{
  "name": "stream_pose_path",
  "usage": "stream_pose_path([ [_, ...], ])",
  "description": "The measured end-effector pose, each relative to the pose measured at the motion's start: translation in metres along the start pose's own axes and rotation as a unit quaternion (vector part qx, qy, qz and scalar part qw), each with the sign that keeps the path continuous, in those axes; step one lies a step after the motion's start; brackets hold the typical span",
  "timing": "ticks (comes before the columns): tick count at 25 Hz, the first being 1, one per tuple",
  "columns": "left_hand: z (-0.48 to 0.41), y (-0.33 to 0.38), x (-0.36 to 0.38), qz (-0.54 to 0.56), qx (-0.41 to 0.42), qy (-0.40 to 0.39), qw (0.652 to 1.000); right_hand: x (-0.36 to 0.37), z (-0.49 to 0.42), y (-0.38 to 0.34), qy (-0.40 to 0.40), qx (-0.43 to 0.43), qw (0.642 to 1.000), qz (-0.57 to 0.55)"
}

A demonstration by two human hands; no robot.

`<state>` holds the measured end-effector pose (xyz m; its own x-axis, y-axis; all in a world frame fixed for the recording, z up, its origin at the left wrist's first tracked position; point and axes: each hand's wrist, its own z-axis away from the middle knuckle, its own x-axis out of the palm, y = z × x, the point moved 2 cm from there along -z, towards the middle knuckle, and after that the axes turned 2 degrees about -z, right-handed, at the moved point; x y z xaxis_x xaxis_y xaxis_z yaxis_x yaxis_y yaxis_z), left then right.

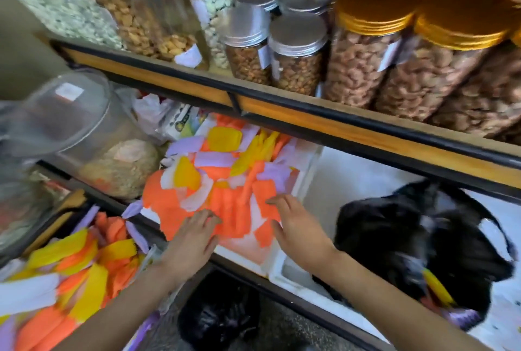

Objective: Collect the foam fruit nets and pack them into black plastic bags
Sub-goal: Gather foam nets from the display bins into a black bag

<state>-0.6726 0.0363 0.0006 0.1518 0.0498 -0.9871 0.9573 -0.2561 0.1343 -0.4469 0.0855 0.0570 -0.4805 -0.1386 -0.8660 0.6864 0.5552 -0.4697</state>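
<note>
A loose heap of flat foam fruit nets in orange, yellow, lilac and white fills a white foam box at mid-view, piled above its rim. The left hand and right hand both lie on the heap's 6 o'clock edge, fingers straight and slightly spread, pressing on orange nets and gripping nothing.

At 3 o'clock from the heap, a crumpled black plastic bag sits open in a second white foam box, with yellow and lilac nets in its mouth. At 8 o'clock lies a second heap of nets. At 6 o'clock a smaller black bag rests on the floor. At 12 o'clock a black-edged wooden shelf overhangs the box, carrying clear jars of nuts with gold and silver lids. A clear plastic tub leans at 10 o'clock.
</note>
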Motion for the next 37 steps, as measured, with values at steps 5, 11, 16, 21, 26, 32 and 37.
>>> stream_pose_path([
  [5, 0.016, -0.108, 0.025, 0.005, -0.074, -0.127, 0.989, 0.108, -0.042, -0.004, -0.129, 0.201, 0.968, -0.073],
  [11, -0.039, -0.125, 0.02, 0.162, -0.18, -0.072, 0.968, 0.203, -0.077, 0.008, -0.157, 0.407, 0.887, -0.149],
  [16, -0.058, -0.128, 0.073, 0.137, -0.108, -0.196, 0.965, 0.233, -0.084, 0.012, -0.144, 0.446, 0.875, -0.122],
  [21, -0.059, -0.144, 0.078, 0.251, -0.162, -0.105, 0.949, 0.232, -0.088, 0.006, -0.122, 0.412, 0.902, -0.043],
  [26, -0.028, -0.135, 0.049, 0.364, -0.183, 0.031, 0.913, 0.206, -0.08, -0.016, -0.067, 0.438, 0.87, -0.217],
  [32, 0.002, -0.082, 0.06, 0.346, 0.001, -0.031, 0.938, 0.184, -0.076, -0.047, -0.016, 0.476, 0.596, -0.646],
  [37, 0.015, -0.095, 0.067, 0.237, 0.093, -0.067, 0.965, 0.189, -0.054, -0.027, 0.019, 0.534, 0.709, -0.46],
])
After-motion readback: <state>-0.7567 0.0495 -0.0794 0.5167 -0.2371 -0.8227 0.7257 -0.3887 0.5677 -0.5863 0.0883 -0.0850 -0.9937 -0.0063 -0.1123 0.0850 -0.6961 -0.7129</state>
